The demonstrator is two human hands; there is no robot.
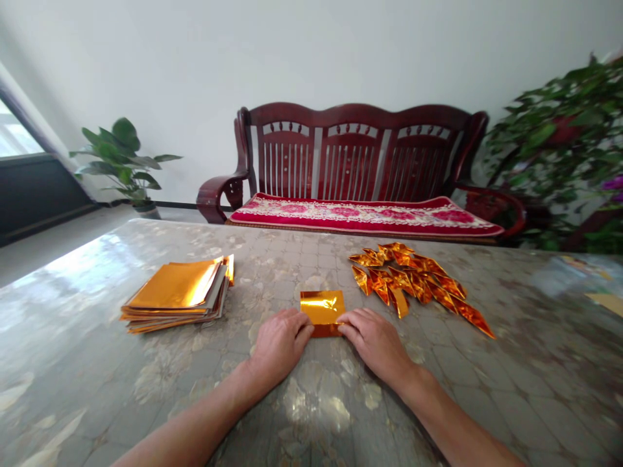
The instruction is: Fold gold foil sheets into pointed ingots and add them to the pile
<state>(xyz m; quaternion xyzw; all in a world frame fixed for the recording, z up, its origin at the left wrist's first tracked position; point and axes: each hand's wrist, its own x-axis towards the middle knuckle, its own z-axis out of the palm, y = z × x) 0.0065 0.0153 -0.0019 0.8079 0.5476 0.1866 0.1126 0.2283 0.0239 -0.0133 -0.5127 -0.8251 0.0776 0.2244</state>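
A small piece of gold foil paper [321,308] lies on the table in front of me, with a folded band along its near edge. My left hand [281,338] pinches its left side between thumb and fingers. On the opposite side, my right hand [372,338] grips the right edge in the same way. To the left sits a stack of gold foil sheets [172,285], some showing grey undersides. Folded gold foil pieces [418,279] with pointed ends lie in a loose cluster to the right.
The table [272,259] wears a patterned, shiny cover. A clear plastic bag [574,275] rests near its right edge. Behind stands a dark red wooden bench [350,149] with a red floral cushion [365,214]. Potted plants [126,159] flank the bench.
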